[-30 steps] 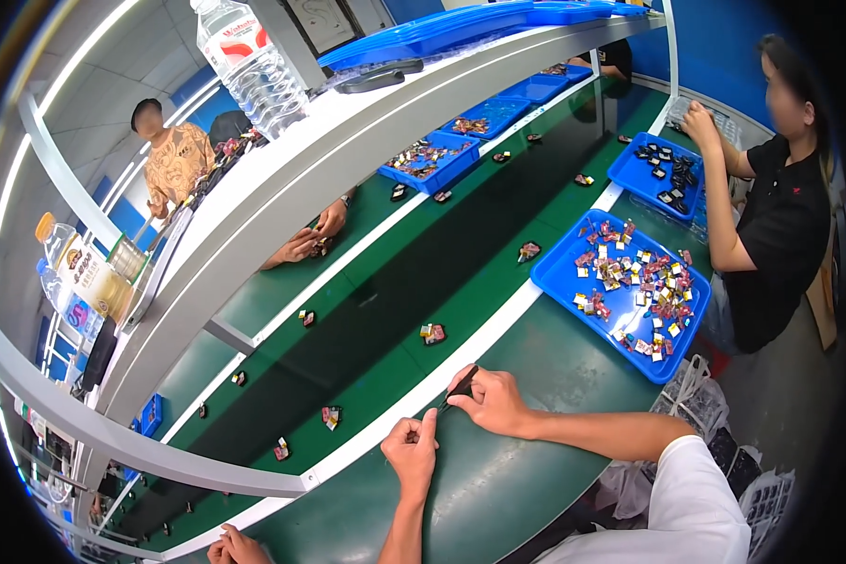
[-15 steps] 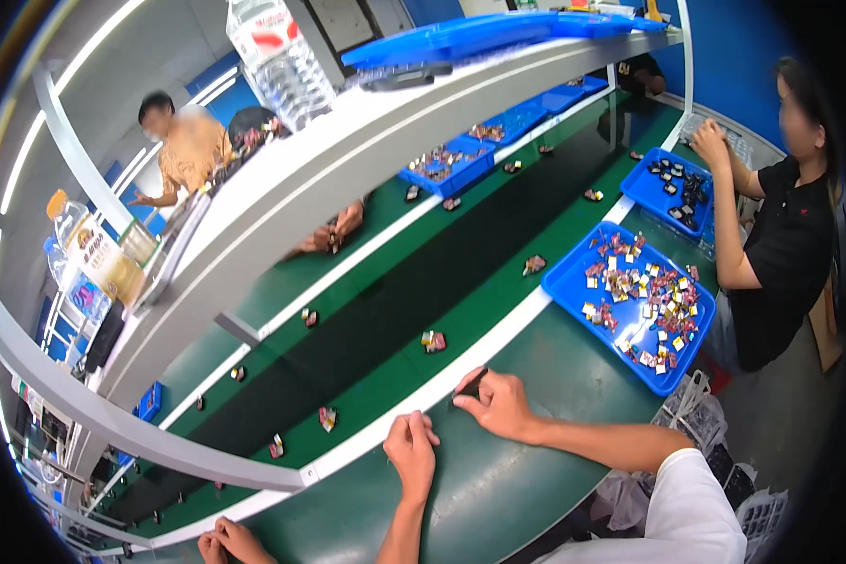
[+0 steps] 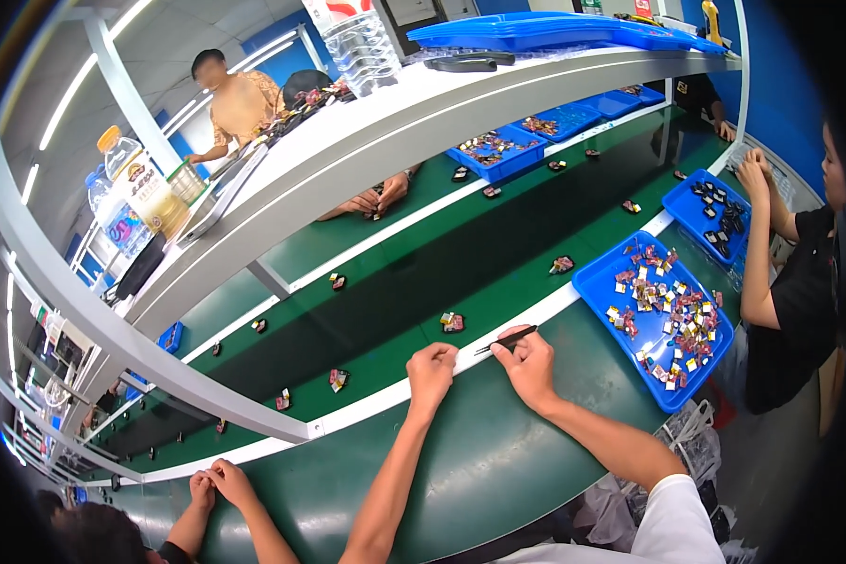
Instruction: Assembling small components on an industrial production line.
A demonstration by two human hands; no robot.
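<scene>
My right hand is closed around black tweezers, whose thin tips point left toward my other hand. My left hand is closed just left of those tips, over the white rail along the belt. Whatever its fingers may pinch is too small or hidden to make out. Just beyond both hands, a small dark part with pink and white bits lies on the green conveyor belt.
A blue tray of small pink-and-white parts is at my right; another blue tray holding black pieces stands behind it. Above the belt runs a white shelf with bottles. Co-workers sit at right, at lower left and across the belt.
Both my hands have moved forward to the rail and come closer together. The tweezers now point left toward my left hand. The view has shifted, and a co-worker's head shows at lower left.
</scene>
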